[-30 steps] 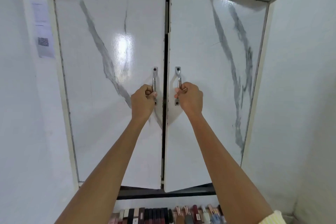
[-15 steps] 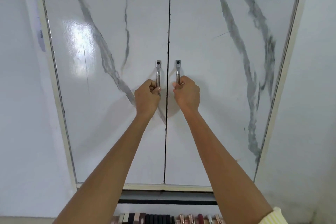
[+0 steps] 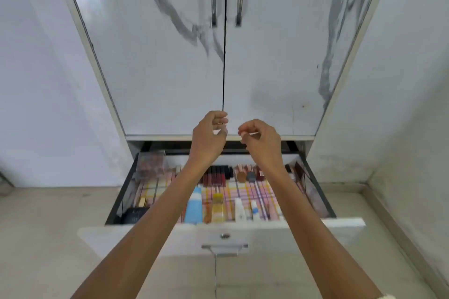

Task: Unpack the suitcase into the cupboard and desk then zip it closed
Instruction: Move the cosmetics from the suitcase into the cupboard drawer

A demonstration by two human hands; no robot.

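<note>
The cupboard [image 3: 279, 60] has two white marble-patterned doors, both closed, each with a metal handle: the left handle [image 3: 213, 0] and the right handle [image 3: 239, 0]. My left hand [image 3: 210, 138] and my right hand [image 3: 261, 141] hang in the air below the handles, in front of the doors' lower edge. Their fingers are loosely curled and hold nothing. Below them a drawer [image 3: 340, 222] stands pulled out, filled with several cosmetics, among them a blue bottle [image 3: 194, 206] and a yellow bottle [image 3: 218, 209]. The suitcase is out of view.
White walls flank the cupboard on both sides. A beige counter surface [image 3: 48, 226] runs left and right of the drawer. The drawer front carries a metal handle [image 3: 224, 247] and a small lock [image 3: 224, 236].
Both doors swung fully shut. My hands let go of the handles and dropped to the doors' lower edge. The view tilted down, bringing the pulled-out drawer into sight.
</note>
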